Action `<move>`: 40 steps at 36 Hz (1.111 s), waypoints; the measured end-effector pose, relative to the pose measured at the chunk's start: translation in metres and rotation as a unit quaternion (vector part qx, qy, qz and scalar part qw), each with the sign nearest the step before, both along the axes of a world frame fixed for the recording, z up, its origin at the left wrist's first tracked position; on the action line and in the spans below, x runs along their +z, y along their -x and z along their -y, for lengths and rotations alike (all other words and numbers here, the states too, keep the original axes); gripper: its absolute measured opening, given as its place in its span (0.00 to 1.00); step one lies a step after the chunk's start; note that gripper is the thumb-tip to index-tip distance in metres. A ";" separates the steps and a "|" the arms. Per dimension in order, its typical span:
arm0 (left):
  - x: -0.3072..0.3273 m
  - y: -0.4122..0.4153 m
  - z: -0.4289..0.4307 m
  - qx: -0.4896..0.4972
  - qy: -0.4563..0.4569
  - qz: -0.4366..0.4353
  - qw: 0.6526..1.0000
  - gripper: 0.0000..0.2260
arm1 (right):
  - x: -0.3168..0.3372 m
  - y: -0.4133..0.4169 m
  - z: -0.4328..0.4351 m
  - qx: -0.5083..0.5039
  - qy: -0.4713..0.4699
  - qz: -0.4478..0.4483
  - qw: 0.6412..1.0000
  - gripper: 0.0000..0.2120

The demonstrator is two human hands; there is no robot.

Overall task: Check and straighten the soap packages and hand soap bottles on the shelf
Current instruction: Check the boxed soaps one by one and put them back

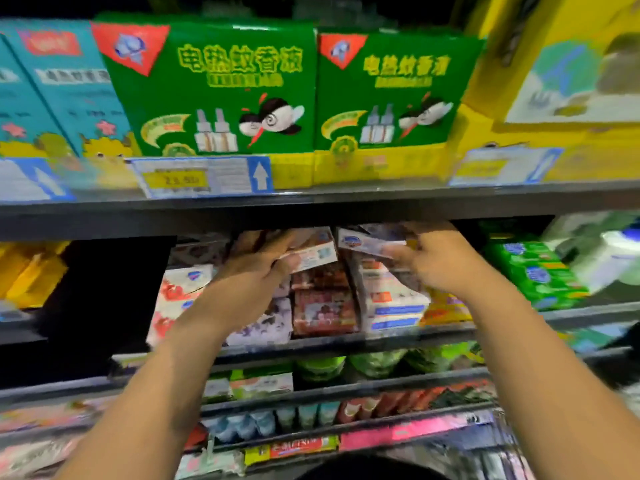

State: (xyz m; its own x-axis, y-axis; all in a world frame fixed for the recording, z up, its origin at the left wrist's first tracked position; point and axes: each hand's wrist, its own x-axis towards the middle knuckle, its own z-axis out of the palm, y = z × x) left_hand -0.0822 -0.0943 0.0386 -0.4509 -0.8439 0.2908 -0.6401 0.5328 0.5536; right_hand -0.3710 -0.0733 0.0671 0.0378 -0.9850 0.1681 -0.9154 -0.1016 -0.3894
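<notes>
L hand (pixel 258 268) & R hand (pixel 434 263) each clamped on top soap pkg (pixel 313 256); stack below grip may topple if tugged.

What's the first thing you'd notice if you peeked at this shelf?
The two big green boxes with a dizzy cartoon mosquito stand on the top shelf, bright and centered. Right below them, the left hand and right hand each reach under that shelf and hold a small soap package at the top of the stacked packs. A pile of green packs glows on the right of that same shelf.
</notes>
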 end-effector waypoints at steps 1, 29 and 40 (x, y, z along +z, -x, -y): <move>0.001 0.016 0.003 -0.004 -0.021 0.002 1.000 0.20 | 0.000 0.017 -0.005 -0.011 0.003 -0.023 1.000 0.19; -0.017 0.346 0.108 -0.124 -0.077 0.348 0.926 0.24 | -0.083 0.237 -0.018 0.009 -0.030 -0.034 0.999 0.13; -0.042 0.352 0.127 -0.134 -0.069 0.360 0.921 0.16 | -0.090 0.236 0.001 0.039 -0.027 0.028 0.998 0.14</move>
State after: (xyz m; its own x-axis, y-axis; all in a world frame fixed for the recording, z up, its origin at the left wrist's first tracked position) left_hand -0.4341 -0.2215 -0.0030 -0.6822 -0.6811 -0.2659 -0.7235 0.6813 0.1114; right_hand -0.6069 -0.0738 -0.0225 0.1066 -0.9872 0.1185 -0.8821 -0.1489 -0.4470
